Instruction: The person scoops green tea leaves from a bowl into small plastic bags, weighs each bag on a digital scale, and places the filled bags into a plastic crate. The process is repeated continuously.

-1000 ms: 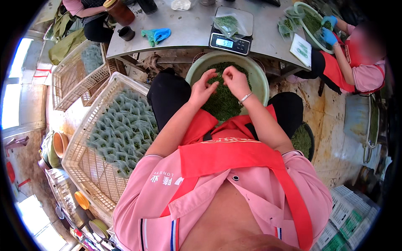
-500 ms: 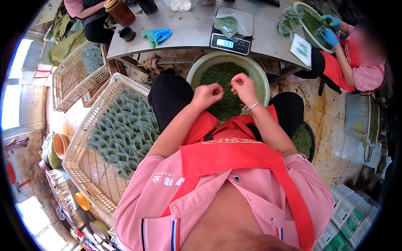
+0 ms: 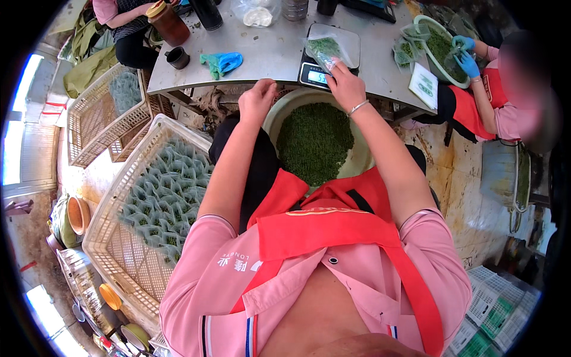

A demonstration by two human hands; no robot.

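My right hand (image 3: 345, 83) reaches up to a clear bag of green peppercorn-like pieces (image 3: 323, 46) on the digital scale (image 3: 350, 41), its fingers closed on the bag's lower end. My left hand (image 3: 257, 98) is closed just below the table's front edge, left of the scale; what it may hold is hidden. Between my forearms, under both hands, a pale green basin (image 3: 360, 152) holds a mass of the same small green pieces (image 3: 315, 143).
The steel table (image 3: 383, 71) carries a blue glove (image 3: 221, 64), mug (image 3: 177, 58) and jar (image 3: 168, 25). At right a gloved co-worker (image 3: 499, 116) works at a tub (image 3: 422, 21); another person (image 3: 128, 44) sits upper left. Crates (image 3: 116, 262) of filled bags stand left.
Both my hands have moved up from over the basin: the right to the bag on the scale, the left up and leftward toward the table edge. The basin's contents show more fully.
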